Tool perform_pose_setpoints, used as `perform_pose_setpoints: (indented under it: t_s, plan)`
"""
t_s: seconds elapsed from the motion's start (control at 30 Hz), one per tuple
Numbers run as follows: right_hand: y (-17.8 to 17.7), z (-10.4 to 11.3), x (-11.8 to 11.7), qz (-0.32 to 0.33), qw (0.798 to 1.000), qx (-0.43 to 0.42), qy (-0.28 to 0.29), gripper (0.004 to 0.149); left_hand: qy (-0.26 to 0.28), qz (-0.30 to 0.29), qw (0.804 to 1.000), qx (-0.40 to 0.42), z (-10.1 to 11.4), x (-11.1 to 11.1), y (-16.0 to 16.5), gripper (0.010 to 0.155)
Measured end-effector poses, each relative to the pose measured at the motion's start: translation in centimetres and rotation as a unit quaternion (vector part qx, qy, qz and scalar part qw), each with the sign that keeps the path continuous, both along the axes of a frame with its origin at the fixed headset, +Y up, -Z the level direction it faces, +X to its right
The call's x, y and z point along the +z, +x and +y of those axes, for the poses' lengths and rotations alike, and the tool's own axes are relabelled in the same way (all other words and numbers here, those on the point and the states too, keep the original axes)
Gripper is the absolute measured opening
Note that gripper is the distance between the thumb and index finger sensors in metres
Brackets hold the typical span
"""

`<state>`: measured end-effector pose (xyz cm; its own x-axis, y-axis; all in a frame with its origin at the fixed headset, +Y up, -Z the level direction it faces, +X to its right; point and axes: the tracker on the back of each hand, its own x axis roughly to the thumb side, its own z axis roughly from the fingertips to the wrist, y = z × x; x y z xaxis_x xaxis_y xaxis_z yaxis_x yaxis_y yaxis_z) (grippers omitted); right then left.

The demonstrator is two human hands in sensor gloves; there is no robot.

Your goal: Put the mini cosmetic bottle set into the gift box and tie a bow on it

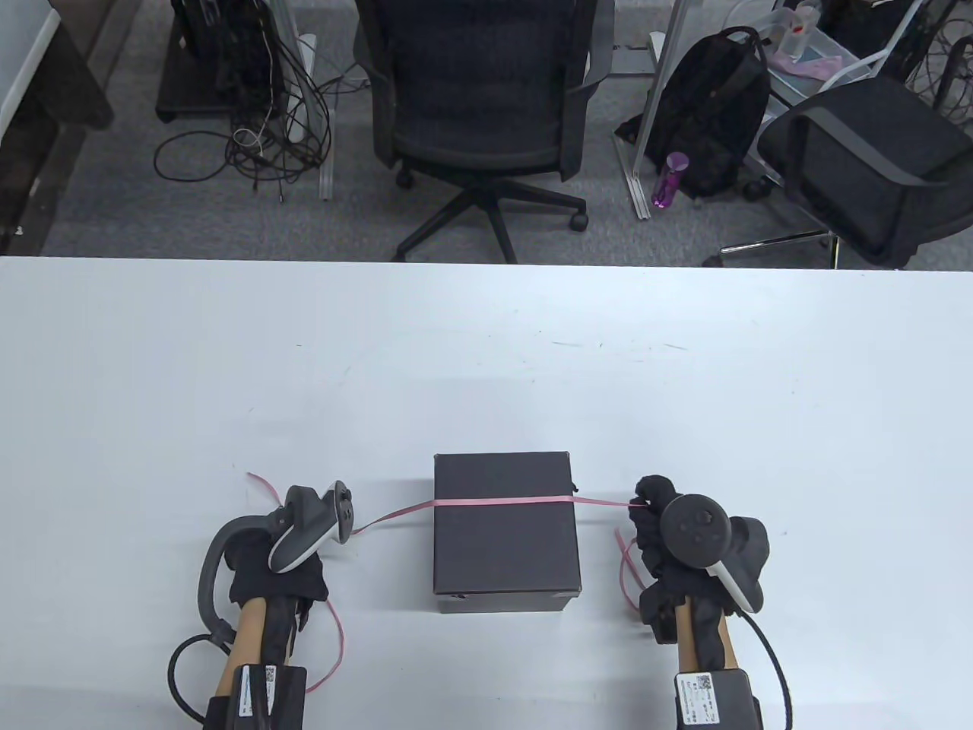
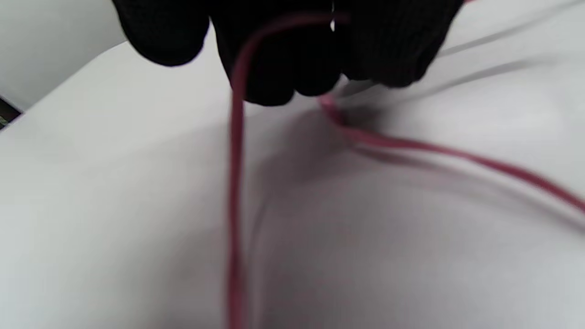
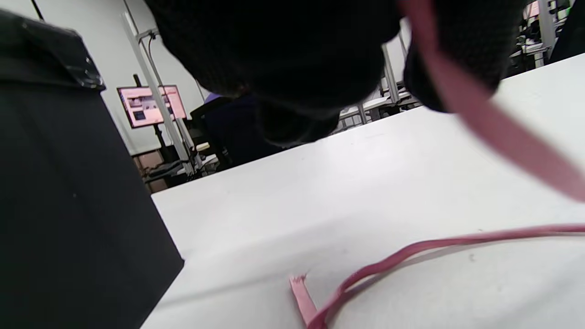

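Note:
A closed black gift box (image 1: 505,528) stands near the front of the white table (image 1: 486,357). A thin pink ribbon (image 1: 502,500) lies taut across its lid and runs out to both sides. My left hand (image 1: 300,547) sits left of the box with its fingers (image 2: 292,55) curled round the ribbon (image 2: 235,160). My right hand (image 1: 661,525) sits right of the box and pinches the ribbon at its fingertips (image 1: 646,498). A loose ribbon tail (image 3: 411,253) lies on the table under that hand, beside the box wall (image 3: 68,205). No bottles show.
Beyond the table's far edge stand two black office chairs (image 1: 486,99) (image 1: 874,160), a black backpack (image 1: 707,114) with a purple bottle (image 1: 669,179), and tangled cables (image 1: 258,129). Loose ribbon ends (image 1: 262,487) trail on the table near each hand.

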<state>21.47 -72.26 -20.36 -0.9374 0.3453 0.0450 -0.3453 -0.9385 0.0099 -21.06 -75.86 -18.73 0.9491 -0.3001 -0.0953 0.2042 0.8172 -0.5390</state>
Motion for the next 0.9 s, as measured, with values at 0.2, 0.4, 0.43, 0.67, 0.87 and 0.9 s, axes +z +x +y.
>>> perform_pose_setpoints:
  t_s: [0.2,0.4,0.43,0.67,0.87,0.9]
  plan:
    - [-0.6,-0.3,-0.1,0.011,0.999,0.033,-0.029,0.049,0.078,-0.113,0.967,0.216,2.7,0.7,1.8,0.107]
    - [-1.2,-0.3,-0.1,0.051,0.997,-0.004,-0.055,0.080,0.206,-0.171,0.870,0.415,2.1,1.3,3.8,0.104]
    - [-1.4,-0.4,-0.1,0.061,0.996,-0.018,-0.059,0.085,0.199,-0.163,0.865,0.430,1.8,1.3,4.1,0.102]
    - [-2.7,-2.4,-0.5,0.118,0.977,-0.161,-0.071,0.060,0.159,-0.104,0.864,0.467,-1.0,1.2,5.7,0.082]
    - [-2.6,-2.9,-0.6,0.096,0.960,-0.254,-0.072,0.039,0.200,-0.051,0.872,0.443,-0.8,1.6,5.7,0.037]
    - [-2.6,-3.0,-0.6,0.096,0.960,-0.251,-0.072,0.039,0.198,-0.050,0.866,0.456,-0.8,1.5,5.6,0.036]
